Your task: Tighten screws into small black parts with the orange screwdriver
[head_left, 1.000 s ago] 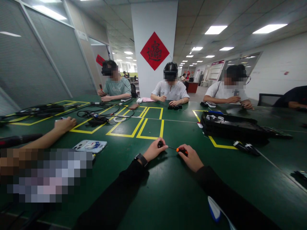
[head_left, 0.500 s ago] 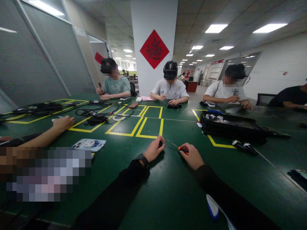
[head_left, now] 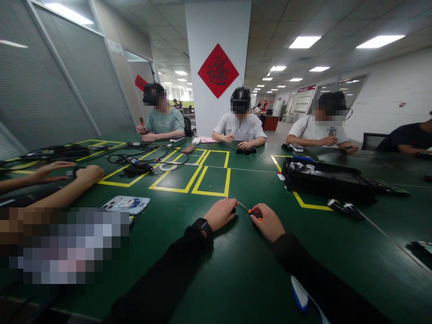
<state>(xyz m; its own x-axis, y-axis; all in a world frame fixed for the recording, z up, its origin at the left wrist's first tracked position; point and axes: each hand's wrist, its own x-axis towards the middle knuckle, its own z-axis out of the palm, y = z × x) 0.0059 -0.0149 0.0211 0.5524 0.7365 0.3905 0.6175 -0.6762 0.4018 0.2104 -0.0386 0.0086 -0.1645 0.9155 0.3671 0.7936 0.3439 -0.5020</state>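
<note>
My right hand (head_left: 268, 221) is closed on the black and orange handle of a screwdriver (head_left: 255, 214). Its thin metal shaft points left, and the tip reaches the fingers of my left hand (head_left: 221, 213). Those fingers are curled round a small black object (head_left: 233, 210), mostly hidden, so its kind does not show. Both hands are low over the green table (head_left: 236, 270), close to each other. A dark watch sits on my left wrist.
A phone in a clear case (head_left: 126, 204) lies left of my left arm. Further right are a black tray (head_left: 324, 177) and small black items (head_left: 344, 208). A blue and white object (head_left: 299, 292) lies by my right forearm. Another person's hands (head_left: 88, 174) work at left; cables (head_left: 135, 164) lie beyond.
My left hand has shifted slightly right and down, bringing the black object to the screwdriver's tip. At left, a co-worker's second hand has come into view.
</note>
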